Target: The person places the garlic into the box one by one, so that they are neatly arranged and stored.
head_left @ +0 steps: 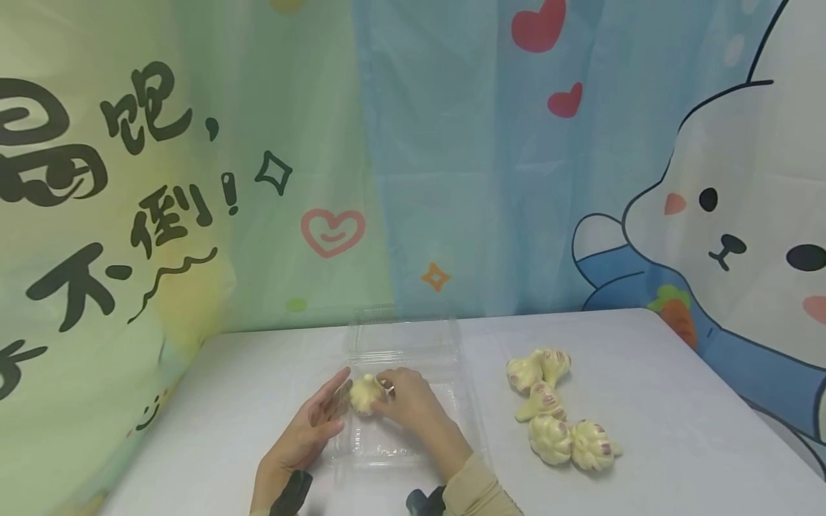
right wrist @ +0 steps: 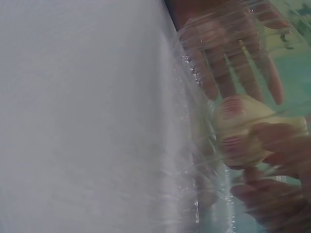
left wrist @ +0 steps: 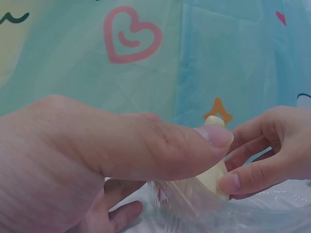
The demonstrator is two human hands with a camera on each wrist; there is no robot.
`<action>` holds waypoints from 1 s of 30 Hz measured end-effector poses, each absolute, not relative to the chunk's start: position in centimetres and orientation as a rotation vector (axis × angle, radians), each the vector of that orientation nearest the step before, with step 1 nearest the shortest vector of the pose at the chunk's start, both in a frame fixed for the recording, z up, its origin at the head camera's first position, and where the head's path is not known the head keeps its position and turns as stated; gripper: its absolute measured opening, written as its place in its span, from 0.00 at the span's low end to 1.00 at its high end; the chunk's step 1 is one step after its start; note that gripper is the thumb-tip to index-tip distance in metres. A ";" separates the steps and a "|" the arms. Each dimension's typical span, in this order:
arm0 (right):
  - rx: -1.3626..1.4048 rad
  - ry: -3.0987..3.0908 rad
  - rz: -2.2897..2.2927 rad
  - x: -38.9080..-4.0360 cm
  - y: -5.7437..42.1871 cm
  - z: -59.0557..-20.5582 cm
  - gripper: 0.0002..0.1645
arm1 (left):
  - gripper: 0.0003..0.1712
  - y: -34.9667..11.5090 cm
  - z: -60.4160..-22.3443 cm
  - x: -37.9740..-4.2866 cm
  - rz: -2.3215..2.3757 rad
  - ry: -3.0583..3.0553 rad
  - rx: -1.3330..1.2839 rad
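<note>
A pale yellow garlic bulb with a stubby stem is at the left side of a clear plastic clamshell box. My right hand pinches it between thumb and fingers. Through the plastic wall in the right wrist view, the garlic bulb shows reddish patches. My left hand is at the box's left wall, its fingers stretched out. In the left wrist view, the left thumb points toward the bulb; whether it touches the bulb is unclear.
Right of the box lies a group of several more garlic bulbs on the white table. The box's raised lid is at the back, near a printed curtain with hearts and a cartoon animal.
</note>
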State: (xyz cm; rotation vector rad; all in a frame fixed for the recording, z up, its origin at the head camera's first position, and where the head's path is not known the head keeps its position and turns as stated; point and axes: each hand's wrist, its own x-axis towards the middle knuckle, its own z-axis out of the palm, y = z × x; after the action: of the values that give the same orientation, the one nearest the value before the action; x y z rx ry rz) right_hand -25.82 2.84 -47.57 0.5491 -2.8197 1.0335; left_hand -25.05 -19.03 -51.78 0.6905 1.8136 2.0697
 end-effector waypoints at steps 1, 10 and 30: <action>0.547 -2.821 1.032 -25.8 2.9 -47.5 0.26 | 0.48 -19.0 -51.8 -25.1 2.069 1.814 0.688; 0.532 -2.836 1.028 -25.8 3.0 -47.0 0.29 | 0.48 -19.1 -51.7 -25.2 2.072 1.814 0.682; 0.520 -2.823 0.979 -23.3 6.8 -41.0 0.31 | 0.48 -18.7 -51.6 -24.8 2.048 1.844 0.613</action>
State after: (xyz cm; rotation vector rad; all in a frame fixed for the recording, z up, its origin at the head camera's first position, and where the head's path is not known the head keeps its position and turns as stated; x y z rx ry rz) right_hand -23.25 6.76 -40.99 0.5202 -2.8234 0.9786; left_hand -24.84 -18.71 -51.61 0.6131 1.8441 2.0485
